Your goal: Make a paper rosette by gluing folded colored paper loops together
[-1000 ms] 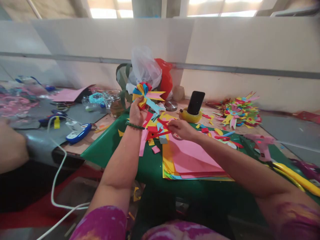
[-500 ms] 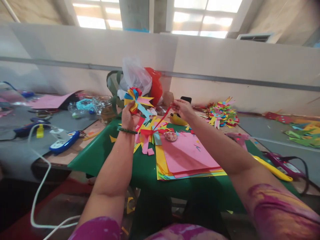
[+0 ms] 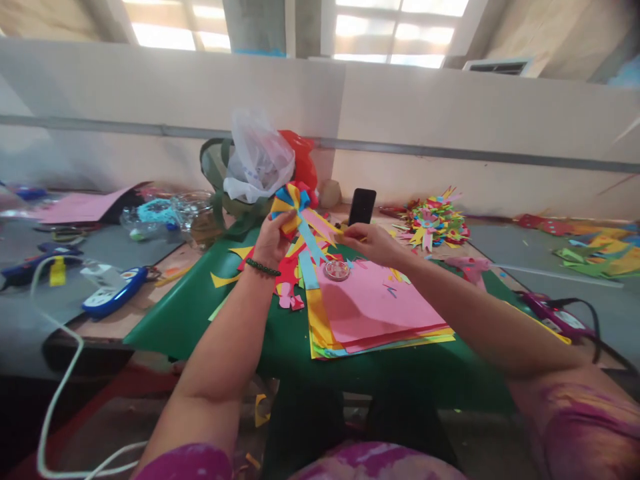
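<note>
My left hand (image 3: 273, 239) holds up a multicoloured paper bow (image 3: 295, 200) with yellow, blue, red and pink loops and long tails, above the green mat (image 3: 200, 307). My right hand (image 3: 373, 243) pinches the end of one of its tails, close to the left hand. A beaded bracelet sits on my left wrist. Below the hands lie loose cut paper strips (image 3: 287, 283) and a small round tin (image 3: 337, 270). A stack of coloured paper sheets (image 3: 375, 313), pink on top, lies on the mat.
A phone (image 3: 361, 207) stands upright behind the hands. A pile of finished paper bows (image 3: 433, 223) lies at the back right. Plastic bags (image 3: 260, 160) sit at the back. A pink glue gun (image 3: 470, 267) lies right; a power strip (image 3: 113, 297) and white cable lie left.
My right hand came down from holding a red strip aloft and now pinches a tail of the bow. The bow shifted slightly right. The view shifted.
</note>
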A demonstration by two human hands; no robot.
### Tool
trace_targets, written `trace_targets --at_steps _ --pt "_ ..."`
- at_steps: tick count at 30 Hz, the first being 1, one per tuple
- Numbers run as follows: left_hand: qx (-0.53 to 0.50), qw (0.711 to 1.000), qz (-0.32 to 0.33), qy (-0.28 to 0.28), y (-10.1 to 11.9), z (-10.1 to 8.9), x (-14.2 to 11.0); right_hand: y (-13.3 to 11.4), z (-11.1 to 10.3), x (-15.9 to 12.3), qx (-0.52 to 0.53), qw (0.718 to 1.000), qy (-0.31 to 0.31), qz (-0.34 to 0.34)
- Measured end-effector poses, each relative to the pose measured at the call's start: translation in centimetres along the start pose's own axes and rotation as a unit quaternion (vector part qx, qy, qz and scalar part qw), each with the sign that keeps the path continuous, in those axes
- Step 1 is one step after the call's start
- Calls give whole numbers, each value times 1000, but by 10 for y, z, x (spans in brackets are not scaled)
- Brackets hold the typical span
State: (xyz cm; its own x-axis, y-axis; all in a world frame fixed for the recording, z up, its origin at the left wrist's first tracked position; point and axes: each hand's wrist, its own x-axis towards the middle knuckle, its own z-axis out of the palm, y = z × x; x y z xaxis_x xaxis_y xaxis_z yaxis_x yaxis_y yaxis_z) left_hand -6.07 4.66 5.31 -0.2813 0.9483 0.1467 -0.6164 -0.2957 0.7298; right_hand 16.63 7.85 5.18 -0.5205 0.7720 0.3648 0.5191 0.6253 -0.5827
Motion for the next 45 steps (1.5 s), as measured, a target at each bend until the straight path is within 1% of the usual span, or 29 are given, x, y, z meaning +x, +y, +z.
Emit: trace_targets --at_steps 2,4,6,8,9,11,13,16,21,23,26,30,34,37,39,45 --pt "57 996 -19 -62 -19 10 -13 -2 -13 -35 49 998 33 7" --pt "126 982 -53 -130 -41 19 -28 0 -23 -67 121 989 69 51" --pt "176 967 -66 -171 -63 26 -41 5 -25 -91 189 973 74 108" --pt "226 954 -63 -185 -80 29 -52 12 -17 -102 235 960 51 145" --pt "242 950 -64 -186 -86 30 -56 16 -11 -103 250 955 41 151" --pt "255 943 -76 -199 -93 31 -60 23 1 -99 268 951 43 151" --pt "260 939 -89 -208 -94 30 -62 29 11 -91 271 949 64 147" --pt "266 936 -105 -204 -92 29 -60 34 20 -84 277 947 91 138" --pt "291 929 -120 -194 -92 25 -56 32 26 -90 337 930 92 115" --pt "319 918 -122 -199 -93 26 -57 32 27 -92 353 922 98 127" --pt "351 904 -126 -209 -93 29 -62 37 28 -92 337 921 115 160" --pt "326 913 -142 -200 -90 35 -67 41 29 -91 338 918 147 149" --pt "286 914 -186 -217 -86 39 -68 41 30 -90 336 914 181 136" --pt "305 907 -201 -209 -87 40 -68 41 30 -90 327 918 179 135" --pt "313 908 -199 -193 -90 38 -68 40 30 -91 337 916 168 135" --pt "264 934 -196 -141 -95 31 -63 32 30 -90 423 881 115 178"
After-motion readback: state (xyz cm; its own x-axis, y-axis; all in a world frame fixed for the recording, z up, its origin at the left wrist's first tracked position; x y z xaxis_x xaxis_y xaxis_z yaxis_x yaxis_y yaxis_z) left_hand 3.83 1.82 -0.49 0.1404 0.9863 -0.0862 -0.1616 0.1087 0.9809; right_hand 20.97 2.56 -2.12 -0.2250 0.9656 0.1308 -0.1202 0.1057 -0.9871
